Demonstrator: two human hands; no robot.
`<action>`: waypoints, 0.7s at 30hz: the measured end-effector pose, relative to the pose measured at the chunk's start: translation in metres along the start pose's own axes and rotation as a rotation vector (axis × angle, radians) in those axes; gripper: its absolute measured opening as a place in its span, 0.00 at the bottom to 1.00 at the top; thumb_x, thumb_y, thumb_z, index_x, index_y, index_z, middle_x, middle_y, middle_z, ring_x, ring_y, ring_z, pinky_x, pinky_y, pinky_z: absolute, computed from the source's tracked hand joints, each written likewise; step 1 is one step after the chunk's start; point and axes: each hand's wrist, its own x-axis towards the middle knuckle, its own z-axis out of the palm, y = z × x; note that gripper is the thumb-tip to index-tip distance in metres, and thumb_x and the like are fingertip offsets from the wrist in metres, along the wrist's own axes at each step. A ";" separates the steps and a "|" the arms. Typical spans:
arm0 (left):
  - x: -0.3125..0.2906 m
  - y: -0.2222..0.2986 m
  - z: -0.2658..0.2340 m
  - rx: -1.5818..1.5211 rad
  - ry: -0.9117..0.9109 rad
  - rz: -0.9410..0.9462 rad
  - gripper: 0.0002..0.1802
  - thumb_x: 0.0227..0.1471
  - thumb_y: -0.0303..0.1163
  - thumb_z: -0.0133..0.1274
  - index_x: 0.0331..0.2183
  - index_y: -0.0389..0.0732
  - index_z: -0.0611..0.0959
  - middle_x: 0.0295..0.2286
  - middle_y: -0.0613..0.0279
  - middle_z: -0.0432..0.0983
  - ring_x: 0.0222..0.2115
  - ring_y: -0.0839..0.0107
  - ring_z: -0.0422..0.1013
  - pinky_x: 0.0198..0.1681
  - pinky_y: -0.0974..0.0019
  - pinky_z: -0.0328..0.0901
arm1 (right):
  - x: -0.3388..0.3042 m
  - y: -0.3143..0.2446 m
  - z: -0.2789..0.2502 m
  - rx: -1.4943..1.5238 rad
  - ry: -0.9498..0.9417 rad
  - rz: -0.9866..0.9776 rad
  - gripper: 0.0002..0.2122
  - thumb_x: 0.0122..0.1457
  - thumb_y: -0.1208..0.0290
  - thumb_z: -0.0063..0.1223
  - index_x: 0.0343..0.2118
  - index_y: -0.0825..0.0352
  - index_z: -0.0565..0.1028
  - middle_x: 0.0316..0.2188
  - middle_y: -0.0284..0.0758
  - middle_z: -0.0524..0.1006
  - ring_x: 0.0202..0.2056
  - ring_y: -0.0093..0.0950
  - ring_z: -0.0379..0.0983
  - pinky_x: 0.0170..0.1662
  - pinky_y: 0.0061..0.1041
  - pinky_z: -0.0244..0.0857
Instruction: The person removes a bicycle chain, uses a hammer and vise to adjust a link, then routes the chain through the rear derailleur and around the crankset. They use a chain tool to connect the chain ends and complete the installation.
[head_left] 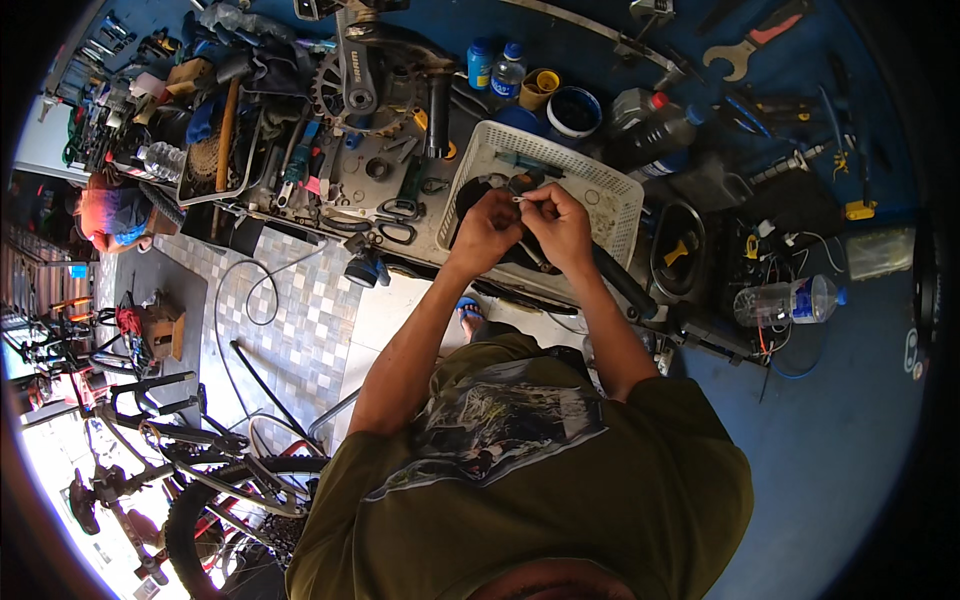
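Both my hands meet over the near left part of a white perforated plastic basket (622, 188) on the workbench. The fingers of my left hand (486, 232) are closed, their tips beside those of my right hand (560, 228). Between the right thumb and fingers is a small pale metal piece (518, 199), too small to name. Whether the left fingertips also grip it, I cannot make out. A dark round part shows just beyond my fingertips, and more dark parts lie partly hidden under my hands. A black tube-shaped piece (624, 284) slants past my right wrist.
Scissors (398, 208) lie left of the basket. A bicycle crankset (362, 85) stands beyond them. Bottles (508, 70) and a white tub (574, 110) line the back. A tray (248, 182) holds a hammer at left. A clear bottle (785, 300) lies at right. Another person (118, 212) bends at far left.
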 end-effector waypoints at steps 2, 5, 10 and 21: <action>0.006 -0.005 -0.010 0.116 -0.057 -0.035 0.15 0.56 0.24 0.56 0.46 0.32 0.82 0.33 0.61 0.82 0.32 0.79 0.76 0.37 0.72 0.70 | 0.003 0.007 -0.003 0.093 0.047 0.058 0.05 0.59 0.75 0.65 0.36 0.65 0.78 0.17 0.23 0.67 0.21 0.14 0.60 0.25 0.21 0.56; 0.012 -0.003 -0.026 -0.326 0.065 -0.333 0.17 0.56 0.24 0.55 0.48 0.31 0.81 0.37 0.58 0.82 0.35 0.76 0.77 0.39 0.71 0.71 | 0.002 0.000 -0.013 0.026 0.042 0.088 0.05 0.60 0.76 0.63 0.37 0.66 0.78 0.19 0.22 0.67 0.23 0.13 0.59 0.27 0.19 0.55; 0.008 0.008 -0.022 -0.619 0.032 -0.306 0.14 0.59 0.23 0.54 0.47 0.31 0.82 0.41 0.58 0.81 0.36 0.74 0.77 0.42 0.70 0.72 | -0.002 0.004 -0.016 -0.121 -0.055 -0.006 0.07 0.59 0.74 0.64 0.38 0.65 0.77 0.18 0.28 0.70 0.21 0.17 0.63 0.26 0.23 0.60; 0.011 -0.006 -0.013 -0.268 -0.022 -0.302 0.09 0.63 0.32 0.57 0.39 0.36 0.85 0.29 0.69 0.78 0.28 0.80 0.70 0.32 0.73 0.65 | 0.002 -0.001 -0.016 -0.326 -0.166 -0.265 0.08 0.57 0.73 0.65 0.37 0.64 0.77 0.21 0.37 0.77 0.23 0.36 0.76 0.27 0.33 0.68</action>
